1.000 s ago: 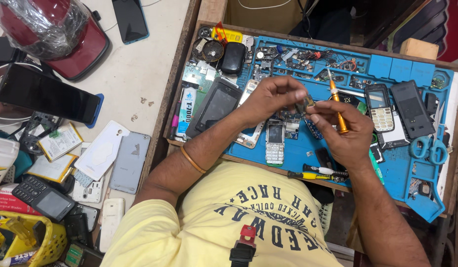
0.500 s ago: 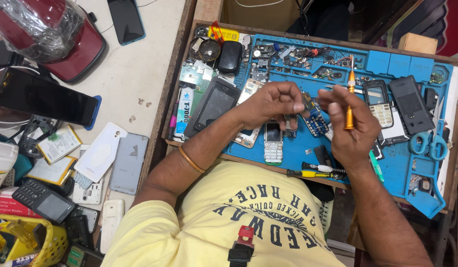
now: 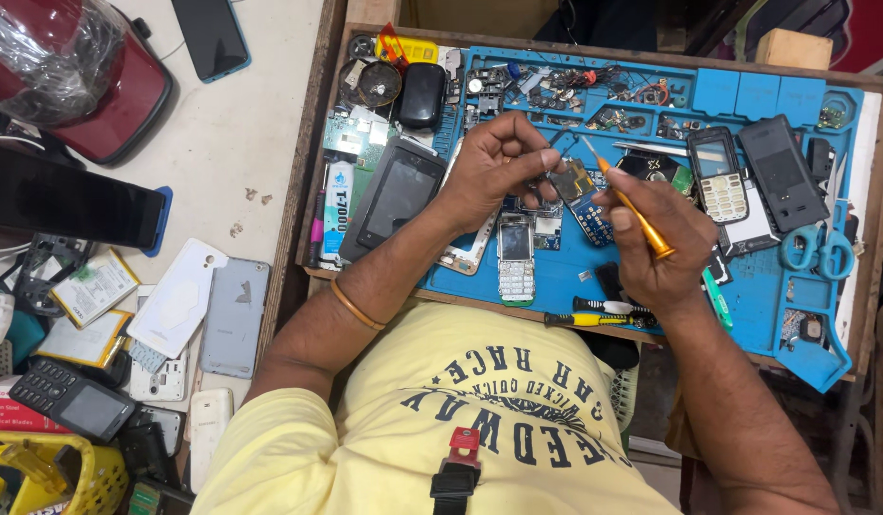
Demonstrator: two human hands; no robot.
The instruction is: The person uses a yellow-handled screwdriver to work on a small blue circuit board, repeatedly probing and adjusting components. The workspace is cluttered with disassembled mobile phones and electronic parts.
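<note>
A wooden tray (image 3: 313, 181) carries a blue mat (image 3: 556, 277); keypad phones (image 3: 515, 256), scissors (image 3: 817, 250) and screwdrivers (image 3: 594, 319) lie on it.

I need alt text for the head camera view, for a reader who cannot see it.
A person's left hand holds a small circuit board while the right hand points an orange screwdriver at it, above a blue repair mat crowded with phone parts, a keypad phone and blue scissors.

Right hand (image 3: 663, 250) now tilts the orange screwdriver (image 3: 630, 205) from upright to slanting, tip down at the small circuit board (image 3: 572, 181). Left hand (image 3: 499, 164) pinches that board beside the tip.
</note>
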